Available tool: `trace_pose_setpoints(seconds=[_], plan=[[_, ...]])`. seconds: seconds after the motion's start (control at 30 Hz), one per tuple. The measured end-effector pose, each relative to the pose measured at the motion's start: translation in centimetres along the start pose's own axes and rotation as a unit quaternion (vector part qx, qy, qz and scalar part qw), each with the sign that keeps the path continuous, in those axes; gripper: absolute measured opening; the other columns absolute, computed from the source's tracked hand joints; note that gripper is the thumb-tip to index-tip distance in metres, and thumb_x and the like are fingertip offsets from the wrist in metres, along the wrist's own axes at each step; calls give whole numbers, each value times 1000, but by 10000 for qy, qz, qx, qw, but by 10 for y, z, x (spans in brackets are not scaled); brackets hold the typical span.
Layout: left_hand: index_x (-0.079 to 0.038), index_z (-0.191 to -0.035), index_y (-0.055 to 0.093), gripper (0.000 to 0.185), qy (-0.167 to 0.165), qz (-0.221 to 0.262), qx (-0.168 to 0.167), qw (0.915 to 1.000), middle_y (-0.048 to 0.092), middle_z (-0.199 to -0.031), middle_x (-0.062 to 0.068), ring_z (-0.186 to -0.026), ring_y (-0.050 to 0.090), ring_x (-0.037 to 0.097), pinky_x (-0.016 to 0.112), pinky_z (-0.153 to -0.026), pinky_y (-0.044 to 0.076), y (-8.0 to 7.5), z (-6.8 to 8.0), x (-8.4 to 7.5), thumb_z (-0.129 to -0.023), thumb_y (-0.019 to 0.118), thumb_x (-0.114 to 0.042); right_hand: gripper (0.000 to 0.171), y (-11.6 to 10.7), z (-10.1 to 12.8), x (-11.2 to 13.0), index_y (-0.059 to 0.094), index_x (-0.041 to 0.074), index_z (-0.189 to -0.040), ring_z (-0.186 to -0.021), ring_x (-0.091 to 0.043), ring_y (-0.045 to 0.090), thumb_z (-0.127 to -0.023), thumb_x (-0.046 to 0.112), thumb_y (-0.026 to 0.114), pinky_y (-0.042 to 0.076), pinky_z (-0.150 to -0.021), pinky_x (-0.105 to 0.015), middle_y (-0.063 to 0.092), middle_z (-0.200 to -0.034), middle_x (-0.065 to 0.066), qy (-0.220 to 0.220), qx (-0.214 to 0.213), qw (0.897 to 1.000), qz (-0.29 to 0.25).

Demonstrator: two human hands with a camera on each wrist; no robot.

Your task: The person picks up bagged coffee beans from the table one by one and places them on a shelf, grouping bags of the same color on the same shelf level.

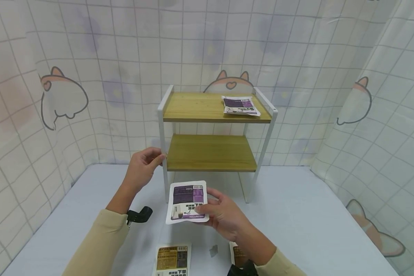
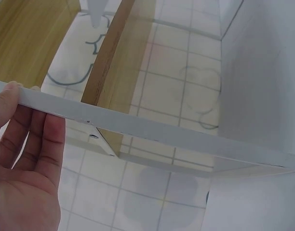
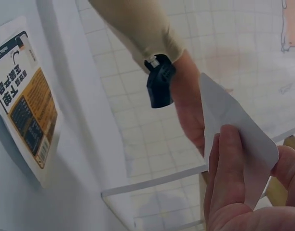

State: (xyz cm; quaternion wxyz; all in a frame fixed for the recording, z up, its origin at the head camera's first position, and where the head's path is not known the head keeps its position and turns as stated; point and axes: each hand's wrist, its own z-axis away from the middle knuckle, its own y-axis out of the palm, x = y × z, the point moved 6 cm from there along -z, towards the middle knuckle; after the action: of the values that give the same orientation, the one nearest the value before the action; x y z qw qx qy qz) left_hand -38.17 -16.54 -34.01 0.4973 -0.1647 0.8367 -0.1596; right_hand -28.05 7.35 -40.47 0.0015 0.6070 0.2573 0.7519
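Steadying: shelf rack's front post point(image 1: 163, 161) is gripped by left hand point(image 1: 142, 167) | purple packet point(image 1: 188, 201), above table, is pinched by right hand point(image 1: 222, 214) | packet should be kept flat when shelved.

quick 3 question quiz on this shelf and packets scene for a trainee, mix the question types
1. True or false: the right hand holds a purple packet.
2. What does the left hand grip?
A. an orange packet
B. the rack's white front post
C. the lower shelf board
3. Fill in: purple packets lie on the ___ shelf.

Key: 1 true; 2 B; 3 top.
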Motion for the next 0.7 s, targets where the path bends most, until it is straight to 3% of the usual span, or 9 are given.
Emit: trace_pose_setpoints(seconds=[0.3, 0.7], plan=[[-6, -115, 72, 30, -48, -14, -9, 10000, 74, -104, 10, -92, 67, 21, 20, -82, 54, 0, 0, -1, -101, 66, -32, 71, 1, 7, 17, 36, 8, -155, -105, -24, 75, -92, -6, 67, 61, -88, -40, 69, -132, -16, -161, -30, 9999, 53], [-9, -115, 72, 27, -112, 20, -15, 9999, 74, -105, 10, -93, 67, 22, 22, -81, 54, 0, 0, 2, -101, 66, -31, 69, 9, 14, 42, 36, 12, -156, -111, -27, 73, -95, -1, 66, 59, -90, -42, 61, -143, -19, -301, -156, 9993, 148]])
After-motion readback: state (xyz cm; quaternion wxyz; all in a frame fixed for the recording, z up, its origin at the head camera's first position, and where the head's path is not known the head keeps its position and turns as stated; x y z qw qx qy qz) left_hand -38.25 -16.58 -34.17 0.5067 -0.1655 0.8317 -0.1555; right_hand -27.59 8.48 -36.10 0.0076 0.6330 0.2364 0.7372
